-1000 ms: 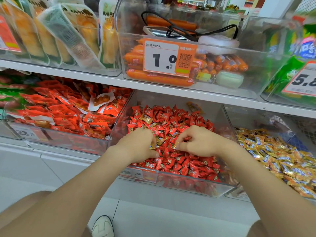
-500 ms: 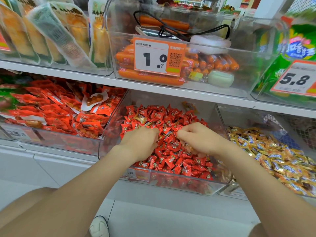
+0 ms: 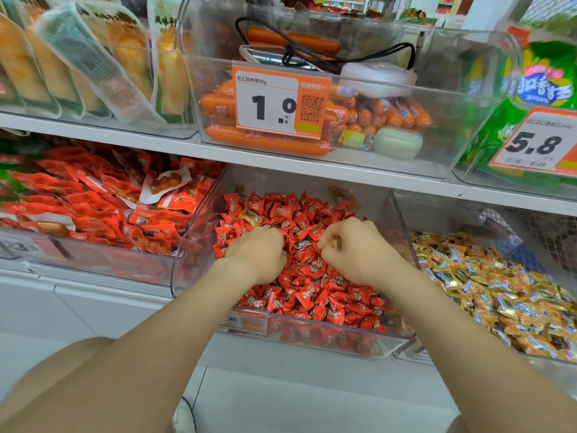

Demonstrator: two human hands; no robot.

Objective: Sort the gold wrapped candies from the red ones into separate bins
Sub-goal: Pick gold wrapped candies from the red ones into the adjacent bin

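In the shop shelf (image 3: 281,165) stand clear bins: the red bin (image 3: 199,220) in the middle and the gold bin (image 3: 402,214) to its right. Both hands are on the red candies (image 3: 312,292). The left hand (image 3: 256,254) is curled into the pile, and we cannot tell if it holds anything. The right hand (image 3: 356,248) pinches a small wrapper (image 3: 336,243) that looks gold. We think red candies could come along with it, because the pile is dense. The stray (image 3: 251,216) further back may be missed. Compared with the earlier frame, both hands remain in the same bin.
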